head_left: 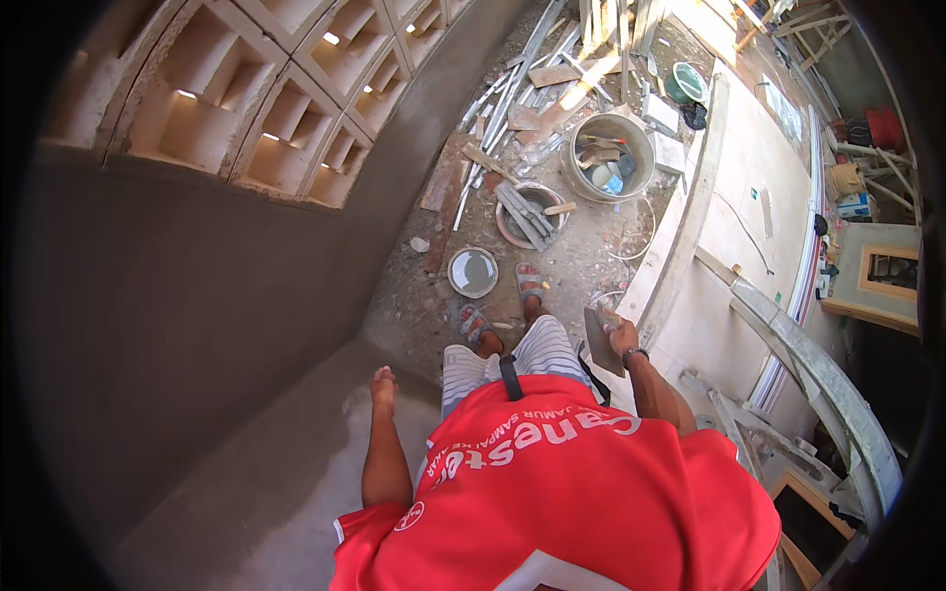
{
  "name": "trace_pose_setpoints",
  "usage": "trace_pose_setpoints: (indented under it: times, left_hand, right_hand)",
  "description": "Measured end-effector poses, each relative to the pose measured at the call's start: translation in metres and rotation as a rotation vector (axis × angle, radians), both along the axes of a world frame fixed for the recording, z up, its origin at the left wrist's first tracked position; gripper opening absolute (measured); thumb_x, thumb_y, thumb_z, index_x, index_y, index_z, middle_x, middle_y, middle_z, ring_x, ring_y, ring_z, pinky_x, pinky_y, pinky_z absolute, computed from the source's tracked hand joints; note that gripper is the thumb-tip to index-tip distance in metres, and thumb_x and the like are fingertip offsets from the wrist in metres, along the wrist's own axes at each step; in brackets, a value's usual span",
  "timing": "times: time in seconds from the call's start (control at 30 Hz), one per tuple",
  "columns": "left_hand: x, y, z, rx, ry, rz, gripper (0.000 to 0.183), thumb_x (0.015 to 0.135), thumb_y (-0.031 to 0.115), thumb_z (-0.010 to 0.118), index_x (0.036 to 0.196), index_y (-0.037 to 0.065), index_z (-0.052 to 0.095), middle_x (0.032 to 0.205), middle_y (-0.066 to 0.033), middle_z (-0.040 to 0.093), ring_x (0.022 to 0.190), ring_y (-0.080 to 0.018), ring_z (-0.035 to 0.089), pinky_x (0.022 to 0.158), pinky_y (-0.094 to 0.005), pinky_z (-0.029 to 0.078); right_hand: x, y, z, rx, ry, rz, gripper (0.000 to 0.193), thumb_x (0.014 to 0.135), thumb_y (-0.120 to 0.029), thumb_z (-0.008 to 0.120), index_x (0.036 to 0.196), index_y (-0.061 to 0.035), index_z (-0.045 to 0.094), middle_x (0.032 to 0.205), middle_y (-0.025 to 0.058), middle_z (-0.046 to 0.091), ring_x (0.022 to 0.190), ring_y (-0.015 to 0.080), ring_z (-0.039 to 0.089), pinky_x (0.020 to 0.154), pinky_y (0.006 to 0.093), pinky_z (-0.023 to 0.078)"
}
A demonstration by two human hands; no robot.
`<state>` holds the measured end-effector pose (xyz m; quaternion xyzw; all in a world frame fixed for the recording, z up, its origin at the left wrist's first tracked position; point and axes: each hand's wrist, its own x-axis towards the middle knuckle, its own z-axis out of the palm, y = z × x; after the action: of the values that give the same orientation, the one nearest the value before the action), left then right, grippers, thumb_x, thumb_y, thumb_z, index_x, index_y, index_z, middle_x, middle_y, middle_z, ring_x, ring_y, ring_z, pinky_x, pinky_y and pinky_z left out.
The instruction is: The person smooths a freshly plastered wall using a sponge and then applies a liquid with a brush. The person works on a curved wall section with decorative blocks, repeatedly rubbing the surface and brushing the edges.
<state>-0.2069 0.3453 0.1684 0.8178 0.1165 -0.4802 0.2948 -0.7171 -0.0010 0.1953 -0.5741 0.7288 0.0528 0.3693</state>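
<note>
I see right hand (621, 338) gripping trowel (601, 342), left hand (382, 382) flat, empty on wet plaster ledge (296, 463); leaning could smear it.

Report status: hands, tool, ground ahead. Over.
Left hand flat on wet plaster ledge. Right hand grips trowel. Metal bowl and pan of tools by feet.

Red shirt (562, 492) with white lettering, striped shorts (512, 360), grey sandals (529, 283), perhaps a wristband (634, 354).
</note>
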Motion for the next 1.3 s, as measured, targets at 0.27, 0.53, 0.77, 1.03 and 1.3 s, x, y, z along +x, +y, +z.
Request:
trace_pose_setpoints:
  times: [0.27, 0.53, 0.77, 1.03, 1.3]
  left_hand:
    - [-0.004, -0.076, 0.022, -0.094, -0.018, -0.030, 0.057, 0.096, 0.047, 0.054, 0.144, 0.016, 0.045, 0.131, -0.0078, 0.061, 0.104, -0.0260, 0.062, 0.094, -0.0437, 0.042]
    - [-0.049, -0.143, 0.052, -0.008, -0.020, 0.021, 0.054, 0.096, 0.043, 0.055, 0.142, 0.016, 0.048, 0.126, -0.0065, 0.063, 0.100, -0.0247, 0.063, 0.087, -0.0405, 0.044]
    - [-0.088, -0.143, 0.020, -0.095, -0.215, 0.116, 0.042, 0.095, 0.026, 0.062, 0.132, 0.005, 0.058, 0.118, -0.0081, 0.065, 0.097, -0.0202, 0.064, 0.083, -0.0358, 0.052]
    - [-0.116, -0.139, 0.023, -0.086, -0.192, 0.152, 0.056, 0.096, 0.039, 0.058, 0.136, 0.001, 0.054, 0.142, -0.0190, 0.052, 0.133, -0.0311, 0.048, 0.110, -0.0370, 0.037]
    - [-0.130, -0.080, 0.004, -0.019, -0.134, 0.422, 0.052, 0.095, 0.033, 0.063, 0.132, -0.002, 0.056, 0.133, -0.0147, 0.061, 0.125, -0.0251, 0.056, 0.106, -0.0352, 0.041]
  right_hand:
    - [0.042, -0.102, 0.053, 0.045, -0.177, -0.005, 0.039, 0.085, -0.024, 0.069, 0.119, -0.0054, 0.068, 0.102, 0.0244, 0.071, 0.097, 0.0354, 0.069, 0.087, 0.0396, 0.051]
    - [0.008, -0.158, 0.035, 0.060, -0.062, 0.070, 0.045, 0.084, -0.028, 0.072, 0.118, 0.0000, 0.065, 0.106, 0.0255, 0.068, 0.102, 0.0342, 0.066, 0.092, 0.0401, 0.050]
    - [-0.037, -0.190, -0.001, 0.054, -0.214, 0.101, 0.033, 0.081, -0.017, 0.069, 0.110, -0.0004, 0.071, 0.094, 0.0207, 0.073, 0.088, 0.0285, 0.072, 0.077, 0.0404, 0.055]
    - [-0.012, -0.247, -0.039, 0.042, -0.061, 0.239, 0.044, 0.080, -0.018, 0.074, 0.115, 0.0051, 0.061, 0.101, 0.0214, 0.070, 0.094, 0.0319, 0.067, 0.084, 0.0398, 0.051]
    - [0.100, -0.225, 0.041, 0.007, -0.135, 0.230, 0.051, 0.080, -0.021, 0.075, 0.120, 0.0056, 0.057, 0.109, 0.0222, 0.067, 0.102, 0.0309, 0.064, 0.090, 0.0405, 0.048]
